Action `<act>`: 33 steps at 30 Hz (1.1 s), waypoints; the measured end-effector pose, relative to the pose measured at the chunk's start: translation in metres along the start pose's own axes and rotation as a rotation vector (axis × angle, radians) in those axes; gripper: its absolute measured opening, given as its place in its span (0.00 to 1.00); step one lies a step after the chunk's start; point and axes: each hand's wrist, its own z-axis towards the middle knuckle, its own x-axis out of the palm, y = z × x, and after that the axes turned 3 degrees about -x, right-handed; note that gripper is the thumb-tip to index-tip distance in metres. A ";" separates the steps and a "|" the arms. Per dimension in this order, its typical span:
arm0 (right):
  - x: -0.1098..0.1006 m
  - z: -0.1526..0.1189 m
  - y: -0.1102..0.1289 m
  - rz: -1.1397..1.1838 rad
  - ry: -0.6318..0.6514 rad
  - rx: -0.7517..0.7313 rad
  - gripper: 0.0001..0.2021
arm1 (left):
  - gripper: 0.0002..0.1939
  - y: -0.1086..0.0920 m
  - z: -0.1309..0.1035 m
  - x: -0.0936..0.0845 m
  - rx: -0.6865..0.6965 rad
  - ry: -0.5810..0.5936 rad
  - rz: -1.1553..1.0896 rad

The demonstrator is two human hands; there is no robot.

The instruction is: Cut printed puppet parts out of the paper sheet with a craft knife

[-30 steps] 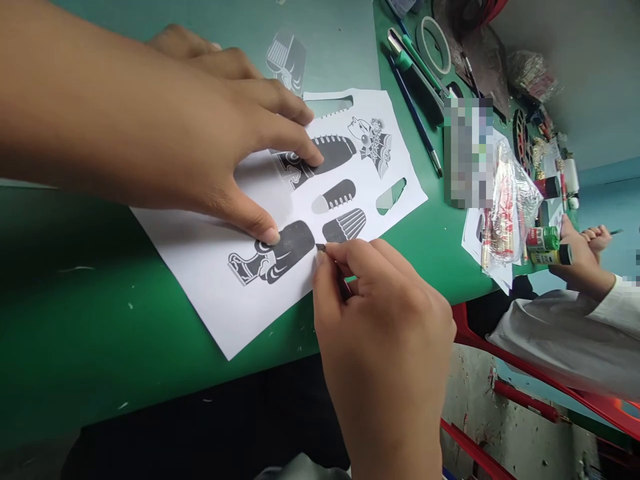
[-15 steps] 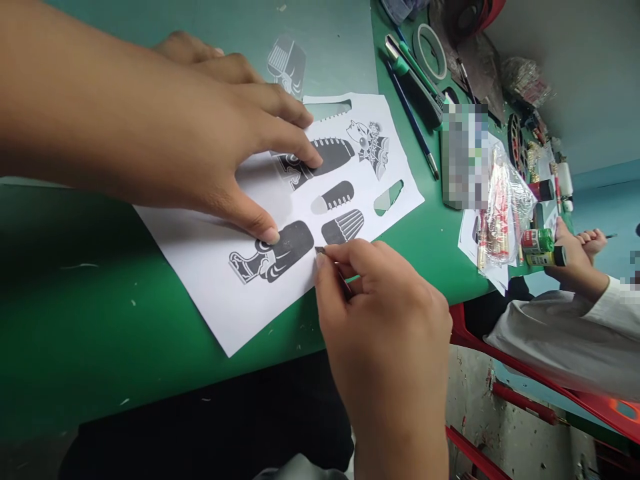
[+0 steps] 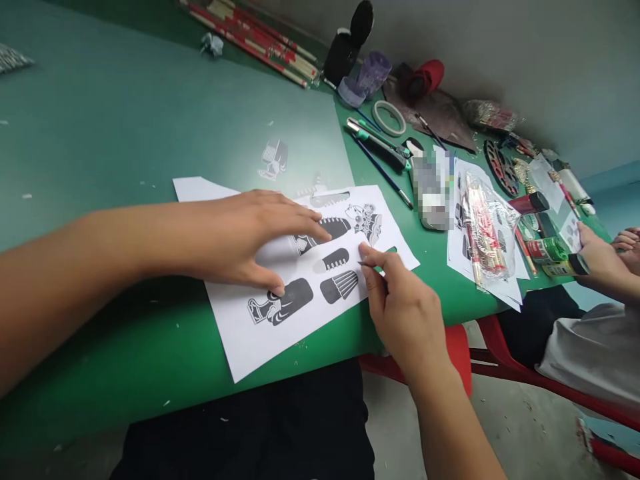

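Note:
A white paper sheet printed with black-and-white figures lies tilted on the green table. My left hand presses flat on it, fingers spread and thumb beside a dark printed shape. In a pinch, my right hand holds a small thin blade, most of it hidden by the fingers. Its dark tip points left over the sheet, close to a striped printed shape. Whether the tip touches the paper I cannot tell. Cut-out openings show in the sheet near its top and right edges.
A loose cut paper piece lies beyond the sheet. To the right are a utility knife, a paintbrush, a tape roll, plastic-wrapped sticks and paint jars. Another person's hand is at the far right.
The view has swung, showing more of the table's far side. My right hand with the blade has shifted along the sheet, from beside the lower dark shape to right of the striped one.

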 end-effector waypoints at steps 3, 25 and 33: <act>-0.001 -0.013 0.009 -0.113 0.005 0.028 0.11 | 0.33 0.011 -0.002 -0.006 -0.036 -0.158 0.094; -0.043 -0.077 -0.007 0.163 -0.193 0.151 0.07 | 0.34 -0.077 -0.030 0.028 0.194 0.012 0.014; -0.040 -0.035 -0.002 0.243 -0.394 -0.085 0.14 | 0.20 -0.006 -0.021 -0.037 -0.461 -0.285 0.105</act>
